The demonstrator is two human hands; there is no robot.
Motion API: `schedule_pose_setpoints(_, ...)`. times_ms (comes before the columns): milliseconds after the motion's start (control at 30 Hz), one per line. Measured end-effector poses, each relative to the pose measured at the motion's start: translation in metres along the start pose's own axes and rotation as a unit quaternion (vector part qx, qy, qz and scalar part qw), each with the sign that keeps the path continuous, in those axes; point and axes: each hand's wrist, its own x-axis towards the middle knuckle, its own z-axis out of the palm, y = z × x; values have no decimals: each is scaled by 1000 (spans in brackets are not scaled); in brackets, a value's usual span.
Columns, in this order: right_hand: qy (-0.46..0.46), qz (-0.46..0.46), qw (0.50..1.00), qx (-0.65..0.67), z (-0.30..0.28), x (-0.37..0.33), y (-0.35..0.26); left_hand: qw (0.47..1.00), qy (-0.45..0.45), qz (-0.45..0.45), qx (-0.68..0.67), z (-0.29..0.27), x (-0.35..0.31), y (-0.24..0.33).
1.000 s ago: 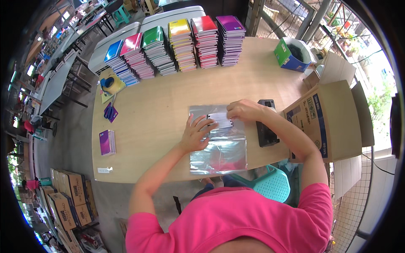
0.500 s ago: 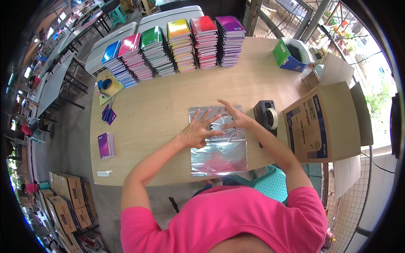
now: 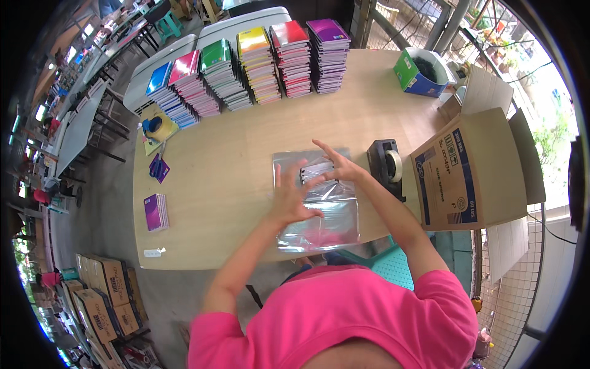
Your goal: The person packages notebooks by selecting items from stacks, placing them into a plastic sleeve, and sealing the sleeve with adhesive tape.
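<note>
Clear, shiny plastic, seemingly bags or sheets (image 3: 337, 237), lies flat on the table in front of me. Under both hands, a small white piece with black marks (image 3: 318, 173) shows at the plastic's upper middle; I cannot tell whether it is on or inside it. My left hand (image 3: 291, 195) is over the plastic's left half, fingers spread, holding nothing visible. My right hand (image 3: 342, 167) reaches in from the right with fingers apart, its fingertips near the white piece. Just right of the plastic stands a black tape dispenser (image 3: 382, 163) with a pale roll.
Tall notebook stacks in blue, pink, green, yellow, red and purple (image 3: 330, 58) line the far edge. An open cardboard box (image 3: 445, 178) stands right, a green-and-blue carton (image 3: 424, 86) behind it. At left are a tape roll (image 3: 162, 128), scissors (image 3: 158, 167) and small purple notebooks (image 3: 156, 212).
My left hand has drawn back toward me and turned its fingers upward. The white piece shows more between the hands. My right hand has shifted only slightly.
</note>
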Motion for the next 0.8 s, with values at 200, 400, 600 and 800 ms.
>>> schedule_pose_setpoints(200, -7, -41, 999, 0, 0, 6, -1, 1000, 3, -11, 14, 32, 3, -23)
schedule_pose_setpoints(400, -24, -6, 999, 41, 3, 9, -1, 886, 28, -273, -373, 62, -3, -46)
schedule_pose_setpoints(600, 161, -13, 984, 72, 7, -17, -46, 898, -19, -273, -344, 55, 6, -51)
schedule_pose_setpoints(800, 177, -184, 943, -214, 28, -60, -34, 916, 78, -263, -293, 70, 1, -49)
